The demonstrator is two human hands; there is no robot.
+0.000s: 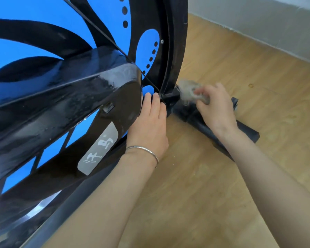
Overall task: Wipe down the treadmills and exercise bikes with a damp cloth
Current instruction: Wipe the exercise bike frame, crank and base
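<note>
Currently the person is working low on one exercise bike (64, 97), at the foot of the blue-and-black wheel housing (147, 42). The right hand (217, 108) is gripping a bunched grey cloth (187, 91), its fingers (203, 92) curled round it. It is pressing the cloth onto the black bracket (172, 96) where the housing meets the floor bar (247, 131). The cloth is blurred, so a rubbing stroke is judged to be under way. The left hand (150, 126) is resting against the frame just beside that bracket, fingers (151, 102) straight and close together, holding nothing. The glossy black frame cover (97, 86) is showing wet streaks and droplets, so it is judged already wiped. The floor bar is looking dull and dusty and is judged outstanding. No treadmill is appearing in view; the task is assessed as partway, with much left.
</note>
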